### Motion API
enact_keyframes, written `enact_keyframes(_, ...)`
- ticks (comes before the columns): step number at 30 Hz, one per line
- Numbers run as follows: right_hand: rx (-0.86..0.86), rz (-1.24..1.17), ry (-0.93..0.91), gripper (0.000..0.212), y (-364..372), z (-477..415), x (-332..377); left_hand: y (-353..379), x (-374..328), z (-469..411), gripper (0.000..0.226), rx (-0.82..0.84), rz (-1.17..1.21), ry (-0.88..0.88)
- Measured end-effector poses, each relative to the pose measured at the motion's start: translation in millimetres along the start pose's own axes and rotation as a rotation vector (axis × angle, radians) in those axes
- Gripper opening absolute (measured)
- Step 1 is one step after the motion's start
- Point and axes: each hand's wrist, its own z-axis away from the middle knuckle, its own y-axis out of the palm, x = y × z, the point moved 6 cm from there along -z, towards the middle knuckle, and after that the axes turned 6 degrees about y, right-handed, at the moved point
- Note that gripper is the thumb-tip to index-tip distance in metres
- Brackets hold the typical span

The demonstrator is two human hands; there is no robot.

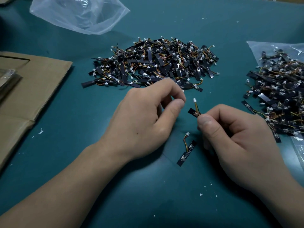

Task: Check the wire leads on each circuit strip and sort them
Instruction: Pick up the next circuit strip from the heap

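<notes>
While right hand [236,139] pinches one circuit strip [192,111] near centre (white connector upward), left hand [148,119] hovers just beside, fingers curled, nothing seen held. Loose strip [186,153] on counter [65,145] between wrists. Main pile [154,63] far centre; second pile [278,96] right, on plastic bag [256,46]. Cardboard [32,89] left.

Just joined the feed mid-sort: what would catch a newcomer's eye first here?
The big heap of black circuit strips with white connectors at table centre stands out first, with a second heap on a clear bag at the right edge. Nearer, the right hand pinches one strip, its connector pointing up, beside the left hand.
</notes>
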Motion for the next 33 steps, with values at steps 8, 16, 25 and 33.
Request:
enact_keyframes(8, 0.091, -0.02, -0.029, 0.031, 3.3, -0.3, -1.0, 7.8, -9.8, 1.3, 0.019, 0.158, -0.015, 0.109)
enact_keyframes(16, 0.112, -0.043, -0.047, 0.022, 4.5, -0.4, 0.1, 3.8, -13.8, 1.2, 0.02, 0.144, 0.054, 0.104)
enact_keyframes(25, 0.135, 0.0, -0.074, 0.025, 5.3, 0.2, 1.2, 6.9, -11.5, 2.0, 0.014, 0.17, 0.0, 0.09)
enact_keyframes(33, 0.126, 0.066, -0.049, 0.023, 6.1, -0.3, 0.7, 4.0, -14.7, -1.6, 0.01, 0.103, 0.004, 0.154)
